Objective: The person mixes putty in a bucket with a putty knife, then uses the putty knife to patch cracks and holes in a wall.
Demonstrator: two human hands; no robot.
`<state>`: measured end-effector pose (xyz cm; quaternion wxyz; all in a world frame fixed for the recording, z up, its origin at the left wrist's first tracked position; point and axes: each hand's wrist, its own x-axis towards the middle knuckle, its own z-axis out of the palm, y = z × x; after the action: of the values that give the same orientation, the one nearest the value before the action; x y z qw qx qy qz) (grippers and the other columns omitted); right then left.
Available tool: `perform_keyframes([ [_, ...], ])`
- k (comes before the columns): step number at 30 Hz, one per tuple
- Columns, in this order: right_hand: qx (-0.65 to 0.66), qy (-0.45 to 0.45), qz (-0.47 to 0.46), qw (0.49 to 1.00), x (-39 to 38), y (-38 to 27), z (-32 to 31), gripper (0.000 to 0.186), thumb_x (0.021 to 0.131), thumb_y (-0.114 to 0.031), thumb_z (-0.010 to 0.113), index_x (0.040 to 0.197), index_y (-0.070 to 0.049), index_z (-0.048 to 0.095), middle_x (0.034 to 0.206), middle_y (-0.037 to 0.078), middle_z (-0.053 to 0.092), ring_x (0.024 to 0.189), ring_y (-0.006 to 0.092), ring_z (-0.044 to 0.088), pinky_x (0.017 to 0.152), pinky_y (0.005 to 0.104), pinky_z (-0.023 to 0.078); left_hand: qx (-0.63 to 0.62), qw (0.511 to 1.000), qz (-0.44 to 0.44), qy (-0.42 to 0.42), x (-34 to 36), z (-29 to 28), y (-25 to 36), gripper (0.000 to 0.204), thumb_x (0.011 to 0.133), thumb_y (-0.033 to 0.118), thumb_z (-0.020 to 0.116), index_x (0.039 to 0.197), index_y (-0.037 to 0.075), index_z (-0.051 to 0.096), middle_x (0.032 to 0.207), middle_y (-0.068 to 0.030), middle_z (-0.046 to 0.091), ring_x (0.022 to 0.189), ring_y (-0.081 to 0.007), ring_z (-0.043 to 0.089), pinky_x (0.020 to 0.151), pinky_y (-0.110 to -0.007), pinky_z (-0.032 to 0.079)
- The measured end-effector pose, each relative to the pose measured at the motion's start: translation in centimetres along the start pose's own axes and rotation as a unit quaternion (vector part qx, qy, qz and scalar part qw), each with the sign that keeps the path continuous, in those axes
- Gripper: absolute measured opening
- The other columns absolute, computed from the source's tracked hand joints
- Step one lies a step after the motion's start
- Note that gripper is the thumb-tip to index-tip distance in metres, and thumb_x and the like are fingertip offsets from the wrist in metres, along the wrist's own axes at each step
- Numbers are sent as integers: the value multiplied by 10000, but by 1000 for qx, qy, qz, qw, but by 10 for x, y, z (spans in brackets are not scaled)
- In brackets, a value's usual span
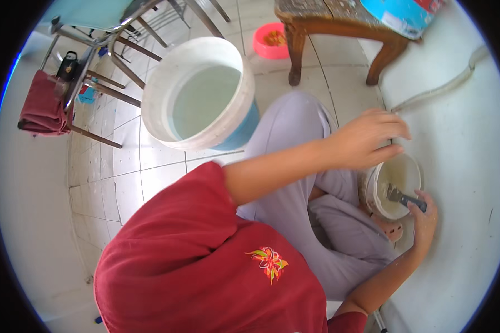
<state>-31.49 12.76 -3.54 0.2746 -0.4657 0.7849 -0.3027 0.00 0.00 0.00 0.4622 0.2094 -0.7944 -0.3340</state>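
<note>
Clearly, the right grip [425, 219] clamps the scraper [404, 198], its blade inside the small bucket [374, 201]; probably light and stiff, it wants holding by the handle [418, 204]. The left grip [372, 139] hovers, loosely parted.

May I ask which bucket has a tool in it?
The small white bucket, where the right hand holds a dark-handled scraper; the large, blue-sided bucket shows only pale liquid.
</note>
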Motion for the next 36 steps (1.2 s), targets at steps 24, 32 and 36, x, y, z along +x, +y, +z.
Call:
perform_keyframes([
  [24,282,253,76,922,19,70,9,200,804,-131,726,995,-79,694,746,-8,582,536,73,484,458,216,388,178,704,-669,-162,-125,-305,-128,515,980,348,615,1390,42,560,1302,-113,605,1140,-228,561,1060,-408,449],
  [32,264,226,19,938,1,48,13,202,813,-105,710,986,-6,676,747,23,590,545,94,498,506,255,411,-224,580,-783,20,-119,-224,-116,336,1022,352,577,974,37,684,855,-59,639,783,-198,610,859,-368,552],
  [36,259,221,20,940,2,48,17,200,820,-109,709,989,-7,679,750,23,592,549,96,502,509,255,413,-356,525,-773,-13,-106,-280,-152,429,1010,332,594,629,213,436,546,100,339,455,-72,294,451,-254,250],
])
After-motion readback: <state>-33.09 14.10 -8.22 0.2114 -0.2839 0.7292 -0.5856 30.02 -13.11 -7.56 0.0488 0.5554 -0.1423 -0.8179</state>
